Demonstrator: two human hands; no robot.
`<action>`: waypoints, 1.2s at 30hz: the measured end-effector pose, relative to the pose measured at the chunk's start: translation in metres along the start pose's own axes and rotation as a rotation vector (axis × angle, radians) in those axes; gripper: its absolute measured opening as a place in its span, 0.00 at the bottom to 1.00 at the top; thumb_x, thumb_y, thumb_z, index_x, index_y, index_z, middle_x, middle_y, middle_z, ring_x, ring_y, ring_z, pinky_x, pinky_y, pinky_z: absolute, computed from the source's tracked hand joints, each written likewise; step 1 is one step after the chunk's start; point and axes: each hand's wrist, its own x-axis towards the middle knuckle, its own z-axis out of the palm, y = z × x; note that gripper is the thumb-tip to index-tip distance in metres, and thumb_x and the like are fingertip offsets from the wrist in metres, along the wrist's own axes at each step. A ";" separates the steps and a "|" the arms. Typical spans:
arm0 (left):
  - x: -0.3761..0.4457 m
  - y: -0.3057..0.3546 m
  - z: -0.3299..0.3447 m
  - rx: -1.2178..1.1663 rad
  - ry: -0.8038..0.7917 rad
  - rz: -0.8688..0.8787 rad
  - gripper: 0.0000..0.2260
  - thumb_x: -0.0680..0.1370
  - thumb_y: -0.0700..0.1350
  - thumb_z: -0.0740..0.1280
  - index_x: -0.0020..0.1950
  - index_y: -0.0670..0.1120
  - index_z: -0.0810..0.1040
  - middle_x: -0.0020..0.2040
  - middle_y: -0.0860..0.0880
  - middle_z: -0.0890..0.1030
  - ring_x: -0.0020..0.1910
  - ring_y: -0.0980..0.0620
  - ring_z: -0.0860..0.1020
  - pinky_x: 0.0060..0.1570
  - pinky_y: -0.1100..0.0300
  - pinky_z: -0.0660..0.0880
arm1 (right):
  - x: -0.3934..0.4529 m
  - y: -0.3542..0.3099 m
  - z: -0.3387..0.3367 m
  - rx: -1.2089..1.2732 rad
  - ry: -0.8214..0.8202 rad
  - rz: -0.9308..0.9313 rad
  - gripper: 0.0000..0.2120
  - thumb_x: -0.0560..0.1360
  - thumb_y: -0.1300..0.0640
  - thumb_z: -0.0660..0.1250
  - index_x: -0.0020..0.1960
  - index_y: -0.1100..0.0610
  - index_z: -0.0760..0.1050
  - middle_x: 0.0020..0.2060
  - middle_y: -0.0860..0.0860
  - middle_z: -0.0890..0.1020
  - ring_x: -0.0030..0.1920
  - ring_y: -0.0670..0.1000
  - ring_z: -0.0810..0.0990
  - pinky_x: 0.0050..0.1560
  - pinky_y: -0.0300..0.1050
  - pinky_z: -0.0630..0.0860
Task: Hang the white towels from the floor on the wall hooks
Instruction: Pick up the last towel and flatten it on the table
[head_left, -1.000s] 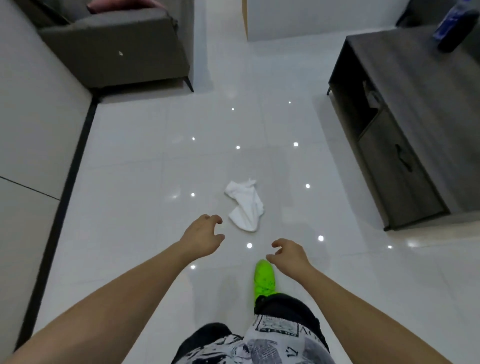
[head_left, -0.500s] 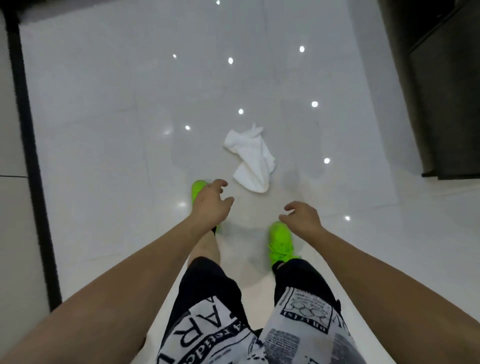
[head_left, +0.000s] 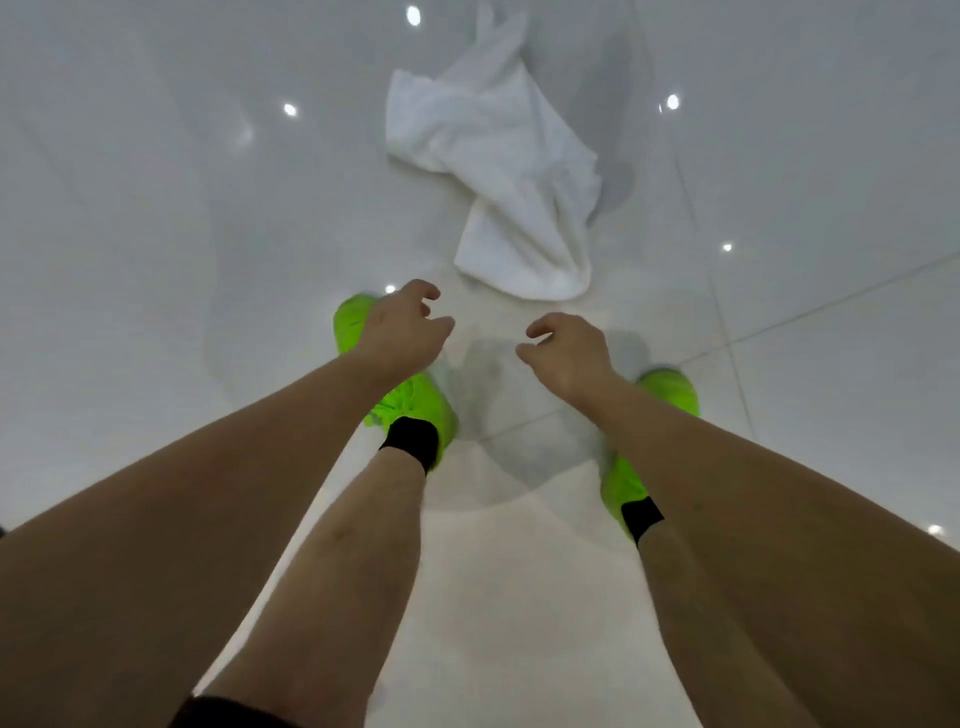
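Note:
A crumpled white towel (head_left: 509, 171) lies on the glossy white tile floor, straight ahead of me and just past my fingertips. My left hand (head_left: 402, 327) hovers below the towel's near end, fingers loosely curled and holding nothing. My right hand (head_left: 566, 345) hangs a little to the right at the same height, fingers also loosely curled and empty. Neither hand touches the towel. No wall hooks are in view.
My two feet in bright green shoes (head_left: 400, 384) with black socks stand on the floor (head_left: 156, 234) just behind the hands. Ceiling lights reflect as bright spots on the tiles. Only floor surrounds the towel.
I have bent down and stepped closer, so the towel now looms large just beyond my hands. The sofa, the wall and the dark cabinet have dropped out of view. Both hands stay empty.

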 end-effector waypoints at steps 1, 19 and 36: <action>0.019 -0.003 0.006 0.003 -0.002 -0.005 0.19 0.75 0.48 0.69 0.66 0.50 0.75 0.59 0.47 0.78 0.51 0.45 0.79 0.55 0.54 0.77 | 0.017 0.002 0.005 0.015 0.017 0.006 0.17 0.73 0.50 0.69 0.61 0.52 0.79 0.56 0.49 0.81 0.56 0.50 0.78 0.51 0.36 0.66; 0.116 0.025 0.067 -0.025 -0.020 -0.057 0.07 0.72 0.45 0.72 0.37 0.47 0.76 0.38 0.47 0.78 0.44 0.43 0.81 0.51 0.48 0.80 | 0.099 0.038 0.008 0.158 0.091 0.064 0.09 0.73 0.54 0.68 0.53 0.51 0.80 0.39 0.43 0.78 0.39 0.43 0.74 0.34 0.30 0.63; -0.271 0.359 -0.168 0.097 0.044 0.417 0.06 0.71 0.42 0.65 0.37 0.51 0.79 0.40 0.52 0.77 0.42 0.51 0.74 0.40 0.60 0.69 | -0.251 -0.116 -0.336 0.326 0.257 -0.361 0.21 0.74 0.63 0.65 0.64 0.47 0.77 0.50 0.49 0.81 0.45 0.47 0.79 0.40 0.36 0.74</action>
